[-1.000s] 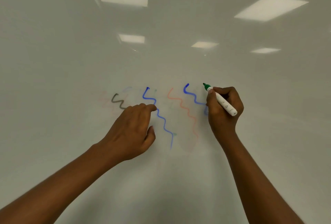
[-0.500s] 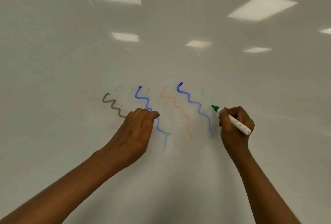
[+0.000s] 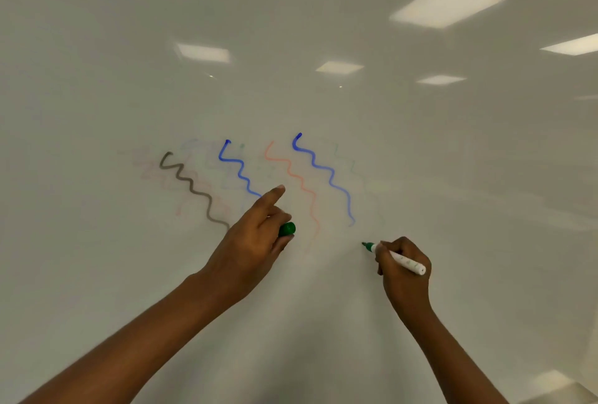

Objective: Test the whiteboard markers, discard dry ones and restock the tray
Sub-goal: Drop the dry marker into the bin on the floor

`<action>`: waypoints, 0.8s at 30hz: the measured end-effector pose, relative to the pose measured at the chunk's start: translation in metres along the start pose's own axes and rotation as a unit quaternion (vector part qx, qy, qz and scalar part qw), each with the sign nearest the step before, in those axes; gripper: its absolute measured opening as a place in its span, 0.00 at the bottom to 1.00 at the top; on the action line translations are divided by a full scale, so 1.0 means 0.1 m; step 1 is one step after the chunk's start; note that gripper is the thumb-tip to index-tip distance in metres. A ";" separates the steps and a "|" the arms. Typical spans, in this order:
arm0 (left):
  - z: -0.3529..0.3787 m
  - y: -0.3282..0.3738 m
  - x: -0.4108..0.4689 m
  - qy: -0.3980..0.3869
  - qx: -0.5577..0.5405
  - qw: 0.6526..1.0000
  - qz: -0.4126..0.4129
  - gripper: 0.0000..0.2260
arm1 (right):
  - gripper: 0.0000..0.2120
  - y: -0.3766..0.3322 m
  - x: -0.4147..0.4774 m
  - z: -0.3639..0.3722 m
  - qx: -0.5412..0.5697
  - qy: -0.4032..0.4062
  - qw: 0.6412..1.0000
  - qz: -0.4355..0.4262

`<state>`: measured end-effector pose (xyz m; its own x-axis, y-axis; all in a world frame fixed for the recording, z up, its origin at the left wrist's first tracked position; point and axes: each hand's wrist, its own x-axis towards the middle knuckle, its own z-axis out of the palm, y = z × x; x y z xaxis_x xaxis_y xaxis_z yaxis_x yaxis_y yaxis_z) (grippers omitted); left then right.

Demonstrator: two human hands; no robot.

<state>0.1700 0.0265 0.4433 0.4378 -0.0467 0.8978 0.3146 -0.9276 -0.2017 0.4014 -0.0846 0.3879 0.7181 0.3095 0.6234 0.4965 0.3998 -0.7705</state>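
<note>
The right hand (image 3: pixel 404 271) grips a slim white, green-tipped marker (image 3: pixel 399 259) at the glossy whiteboard (image 3: pixel 453 177). The left hand (image 3: pixel 255 235) clasps a round green cap (image 3: pixel 287 229).

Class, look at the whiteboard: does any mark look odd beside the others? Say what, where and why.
Yes. Right of the second blue squiggle, a green trace is barely visible, though the other lines are clear. The right hand holds an uncapped green marker, so it is probably dry.

The right hand (image 3: pixel 404 274) now holds the white green-tipped marker (image 3: pixel 398 258) lower, leaving a faint green trace (image 3: pixel 352 166). The left hand (image 3: pixel 255 242) now points its forefinger, revealing a round green cap (image 3: pixel 287 229).
</note>
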 end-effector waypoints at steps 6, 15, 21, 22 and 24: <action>0.10 0.19 -0.09 -0.013 -0.051 0.999 -0.013 0.10 | 0.16 -0.69 -0.39 0.10 0.227 -0.068 0.971 0.027; -0.01 0.37 -0.13 -0.028 -0.066 0.997 0.028 0.14 | 0.12 -0.98 -0.72 0.19 0.252 -0.123 0.958 0.061; -0.12 0.44 -0.12 -0.044 -0.053 0.994 0.080 0.17 | 0.14 -1.07 -0.79 0.27 0.252 -0.062 0.959 0.113; -0.13 0.46 -0.11 -0.047 -0.062 0.994 0.074 0.15 | 0.14 -1.09 -0.81 0.30 0.265 -0.043 0.956 0.122; -0.15 0.49 -0.10 -0.047 -0.097 0.993 0.050 0.14 | 0.15 -1.14 -0.84 0.37 0.289 -0.012 0.949 0.127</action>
<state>0.1684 -0.0240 0.4303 0.5383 -0.1153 0.8348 0.1024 -0.9743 -0.2006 0.2666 -0.1241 0.4278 0.7636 0.4769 0.4353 -0.0467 0.7132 -0.6995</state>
